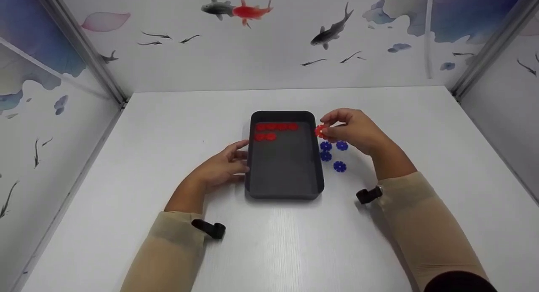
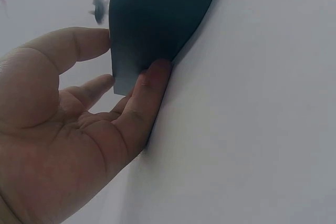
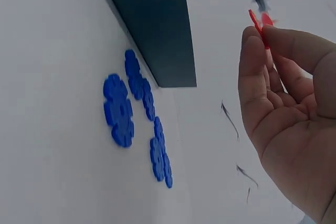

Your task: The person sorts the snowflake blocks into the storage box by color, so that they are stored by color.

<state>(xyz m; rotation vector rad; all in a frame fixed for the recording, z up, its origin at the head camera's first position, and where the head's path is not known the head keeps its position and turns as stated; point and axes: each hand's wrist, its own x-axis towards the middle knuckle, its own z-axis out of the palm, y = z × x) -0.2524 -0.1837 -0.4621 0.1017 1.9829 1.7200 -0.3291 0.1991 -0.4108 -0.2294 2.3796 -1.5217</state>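
Note:
Over the right rim of the dark grey tray [image 1: 284,170], my right hand [image 1: 353,129] pinches a red snowflake disc [image 1: 319,131] between thumb and fingertips. In the right wrist view this red disc [image 3: 256,23] is seen nearly edge-on, raised above the table. My left hand [image 1: 221,167] rests against the tray's left side, its fingertips touching the outer wall [image 2: 152,19] and not wrapped round it. Inside the tray, red discs [image 1: 281,127] lie in a row along the far end, with two more red discs [image 1: 265,137] below them at the left.
Several blue snowflake discs [image 1: 340,166] lie on the white table [image 1: 269,241] just right of the tray, below my right hand. Printed panels with fish [image 1: 332,30] wall the table at the back and sides. Small black cameras [image 1: 210,229] sit on both wrists.

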